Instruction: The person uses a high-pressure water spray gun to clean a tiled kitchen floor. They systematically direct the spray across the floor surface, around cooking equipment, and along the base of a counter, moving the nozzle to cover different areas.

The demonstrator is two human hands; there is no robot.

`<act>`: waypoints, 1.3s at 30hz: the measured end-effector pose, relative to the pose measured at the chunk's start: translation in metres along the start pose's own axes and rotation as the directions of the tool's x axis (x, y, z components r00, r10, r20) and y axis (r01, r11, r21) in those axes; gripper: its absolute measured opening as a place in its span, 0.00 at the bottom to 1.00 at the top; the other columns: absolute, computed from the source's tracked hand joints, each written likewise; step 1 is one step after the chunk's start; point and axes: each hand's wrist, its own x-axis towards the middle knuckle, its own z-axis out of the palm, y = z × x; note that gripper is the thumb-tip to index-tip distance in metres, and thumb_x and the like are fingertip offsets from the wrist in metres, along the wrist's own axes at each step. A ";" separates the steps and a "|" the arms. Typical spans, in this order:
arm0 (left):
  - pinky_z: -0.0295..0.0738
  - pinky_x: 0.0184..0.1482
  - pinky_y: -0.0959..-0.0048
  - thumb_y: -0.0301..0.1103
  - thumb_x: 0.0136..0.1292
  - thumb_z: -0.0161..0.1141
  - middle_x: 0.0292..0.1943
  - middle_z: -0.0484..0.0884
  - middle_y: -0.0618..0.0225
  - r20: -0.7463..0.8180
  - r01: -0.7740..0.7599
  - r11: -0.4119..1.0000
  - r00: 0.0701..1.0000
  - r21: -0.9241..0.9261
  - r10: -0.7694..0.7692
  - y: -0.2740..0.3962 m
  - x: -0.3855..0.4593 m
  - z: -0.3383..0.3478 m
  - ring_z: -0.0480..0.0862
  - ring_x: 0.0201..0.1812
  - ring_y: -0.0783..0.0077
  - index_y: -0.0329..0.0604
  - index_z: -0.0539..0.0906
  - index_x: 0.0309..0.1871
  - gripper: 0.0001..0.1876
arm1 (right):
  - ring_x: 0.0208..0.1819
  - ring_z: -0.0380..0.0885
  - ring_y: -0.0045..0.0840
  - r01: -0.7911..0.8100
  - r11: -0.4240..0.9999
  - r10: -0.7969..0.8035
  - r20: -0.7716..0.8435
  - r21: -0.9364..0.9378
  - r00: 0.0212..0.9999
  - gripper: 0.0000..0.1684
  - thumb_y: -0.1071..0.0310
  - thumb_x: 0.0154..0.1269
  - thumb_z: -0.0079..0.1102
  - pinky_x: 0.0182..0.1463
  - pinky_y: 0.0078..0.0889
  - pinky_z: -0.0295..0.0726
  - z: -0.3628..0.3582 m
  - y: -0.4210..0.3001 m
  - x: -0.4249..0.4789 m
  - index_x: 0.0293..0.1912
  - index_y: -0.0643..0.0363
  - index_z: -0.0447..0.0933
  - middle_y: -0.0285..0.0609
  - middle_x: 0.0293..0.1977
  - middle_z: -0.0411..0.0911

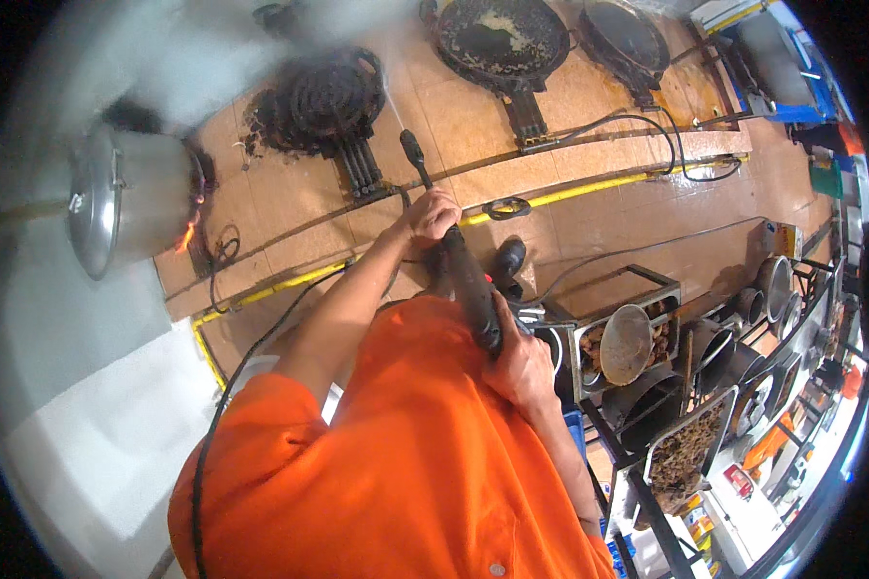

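Both of my hands hold a black pressure-washer spray gun (pixel 471 289). My left hand (pixel 434 215) is closed around its front part, close to the lance. At the rear grip is my right hand (pixel 525 362), wrapped around the handle. The black nozzle (pixel 410 147) points up and away from me, and a thin jet of water leaves it towards the edge of a blackened gas burner (pixel 333 94). Dark residue lies on the orange tiles beside that burner. Further right, a large dark pan (pixel 503 36) with pale residue and water in it stands on another burner.
A lidded metal pot (pixel 141 203) stands at the left with flames beneath it. A yellow gas pipe (pixel 586 189) follows the tiled ledge. Hoses cross the floor. At right are another pan (pixel 626 36), a strainer (pixel 626 344), pots and a tray of food (pixel 688 449). Mist blurs the upper left.
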 end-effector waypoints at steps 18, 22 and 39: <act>0.68 0.41 0.64 0.45 0.57 0.44 0.21 0.79 0.60 0.083 0.071 0.997 0.994 0.044 -0.074 0.000 0.008 0.001 0.78 0.28 0.57 0.42 0.78 0.20 0.19 | 0.35 0.82 0.53 -0.067 0.998 0.067 0.088 -0.004 0.994 0.53 0.59 0.47 0.66 0.42 0.51 0.79 -0.011 0.003 0.000 0.72 0.55 0.54 0.61 0.32 0.81; 0.68 0.41 0.65 0.45 0.57 0.44 0.21 0.80 0.61 0.078 0.049 0.998 0.996 0.050 -0.053 -0.003 0.009 0.004 0.79 0.29 0.57 0.42 0.78 0.20 0.19 | 0.34 0.82 0.53 -0.046 0.999 0.046 0.050 -0.010 0.998 0.51 0.61 0.49 0.64 0.40 0.51 0.79 -0.008 0.007 -0.004 0.72 0.56 0.54 0.61 0.32 0.81; 0.72 0.38 0.63 0.37 0.55 0.49 0.23 0.83 0.63 0.049 -0.036 0.992 0.998 0.117 0.031 -0.008 0.022 -0.009 0.84 0.31 0.57 0.43 0.78 0.22 0.12 | 0.33 0.81 0.53 -0.048 0.999 0.047 0.027 0.015 0.999 0.47 0.68 0.49 0.58 0.40 0.53 0.79 -0.018 0.005 0.003 0.71 0.51 0.57 0.61 0.33 0.81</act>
